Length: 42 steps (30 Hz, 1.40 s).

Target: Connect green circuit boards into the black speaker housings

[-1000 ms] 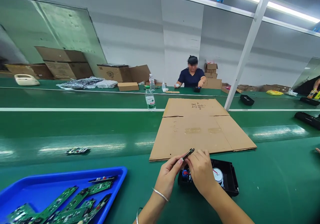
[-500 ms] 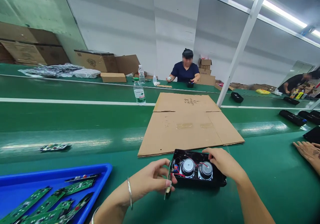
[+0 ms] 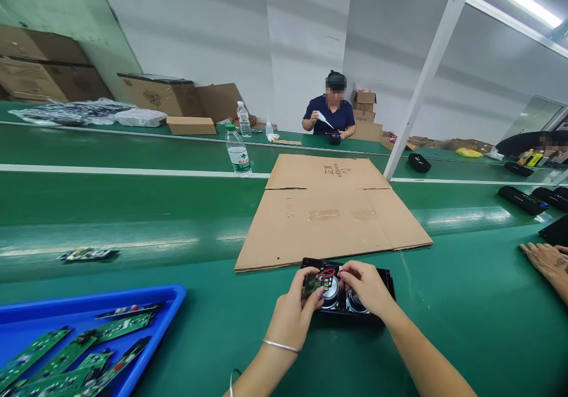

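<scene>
My left hand [image 3: 296, 307] is closed on a small green circuit board [image 3: 314, 283], held over the left half of a black speaker housing [image 3: 389, 283]. Red wires [image 3: 327, 273] loop from the board toward my right hand [image 3: 369, 289]. The fingertips of that hand pinch a small white connector [image 3: 341, 269]. Inside the housing lie two round silver speakers, the left one [image 3: 331, 295] partly behind the board and the right one [image 3: 355, 302] partly behind my right hand. The housing rests on the green table.
At the left a blue tray [image 3: 171, 308] holds several circuit boards, and another board [image 3: 89, 254] lies beyond it. A flattened cardboard sheet [image 3: 328, 225] and a water bottle [image 3: 238, 153] are ahead. Another person's hand [image 3: 546, 265] rests at the right; a co-worker [image 3: 329, 116] sits opposite.
My left hand has brought the board from the housing's left end over the speakers and turned it flatter. My right hand has moved left to the wires and now pinches the connector.
</scene>
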Each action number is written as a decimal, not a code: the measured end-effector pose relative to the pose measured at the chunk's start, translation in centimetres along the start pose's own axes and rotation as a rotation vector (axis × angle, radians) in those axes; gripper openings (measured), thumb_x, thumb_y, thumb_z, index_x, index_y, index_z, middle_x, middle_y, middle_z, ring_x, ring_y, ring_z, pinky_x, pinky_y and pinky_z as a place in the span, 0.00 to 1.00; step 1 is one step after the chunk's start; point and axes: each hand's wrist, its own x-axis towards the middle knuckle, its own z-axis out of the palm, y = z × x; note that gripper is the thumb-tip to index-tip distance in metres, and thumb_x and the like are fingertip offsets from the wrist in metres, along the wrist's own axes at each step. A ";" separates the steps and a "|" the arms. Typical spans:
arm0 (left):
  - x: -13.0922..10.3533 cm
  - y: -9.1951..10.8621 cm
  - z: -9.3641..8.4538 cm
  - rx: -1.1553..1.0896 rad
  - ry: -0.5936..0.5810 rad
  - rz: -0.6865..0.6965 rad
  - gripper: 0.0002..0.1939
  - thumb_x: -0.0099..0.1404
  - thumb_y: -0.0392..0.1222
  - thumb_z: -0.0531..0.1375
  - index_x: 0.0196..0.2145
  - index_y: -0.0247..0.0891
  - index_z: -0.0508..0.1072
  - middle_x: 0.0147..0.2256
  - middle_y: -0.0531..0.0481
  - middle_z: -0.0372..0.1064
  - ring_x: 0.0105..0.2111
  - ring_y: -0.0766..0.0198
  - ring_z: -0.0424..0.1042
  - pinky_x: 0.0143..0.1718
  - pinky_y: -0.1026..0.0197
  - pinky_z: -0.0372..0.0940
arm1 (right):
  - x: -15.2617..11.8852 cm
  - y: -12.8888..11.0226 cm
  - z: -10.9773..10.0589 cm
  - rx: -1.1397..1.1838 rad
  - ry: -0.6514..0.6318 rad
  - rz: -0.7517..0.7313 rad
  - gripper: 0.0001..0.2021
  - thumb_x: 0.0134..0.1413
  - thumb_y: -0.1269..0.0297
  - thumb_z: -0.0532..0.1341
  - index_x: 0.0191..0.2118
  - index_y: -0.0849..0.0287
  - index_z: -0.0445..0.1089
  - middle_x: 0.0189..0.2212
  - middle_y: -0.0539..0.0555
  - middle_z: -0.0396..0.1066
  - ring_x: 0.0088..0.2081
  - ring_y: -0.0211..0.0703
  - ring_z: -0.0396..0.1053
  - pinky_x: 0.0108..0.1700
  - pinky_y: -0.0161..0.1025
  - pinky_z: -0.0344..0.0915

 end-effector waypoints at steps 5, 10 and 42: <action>-0.2 -0.2 0.0 0.129 0.061 0.066 0.14 0.52 0.43 0.57 0.39 0.43 0.67 0.20 0.56 0.69 0.22 0.61 0.72 0.28 0.63 0.67 | -0.7 -0.9 0.4 -0.361 0.064 -0.116 0.07 0.53 0.70 0.53 0.30 0.61 0.68 0.23 0.50 0.68 0.27 0.37 0.64 0.31 0.34 0.60; -0.2 -0.3 0.0 0.140 0.100 0.082 0.13 0.53 0.46 0.57 0.38 0.43 0.67 0.23 0.53 0.72 0.24 0.59 0.73 0.25 0.64 0.66 | -0.6 -0.7 0.1 -0.157 0.078 -0.041 0.06 0.46 0.72 0.58 0.34 0.61 0.68 0.29 0.52 0.71 0.30 0.38 0.68 0.36 0.35 0.64; 0.5 -0.9 -0.8 0.335 -0.078 0.238 0.12 0.56 0.44 0.53 0.38 0.42 0.69 0.21 0.52 0.70 0.19 0.62 0.67 0.22 0.65 0.59 | -1.2 -0.3 1.5 -0.609 0.077 -0.446 0.06 0.54 0.73 0.54 0.29 0.62 0.66 0.25 0.51 0.64 0.28 0.37 0.62 0.29 0.32 0.58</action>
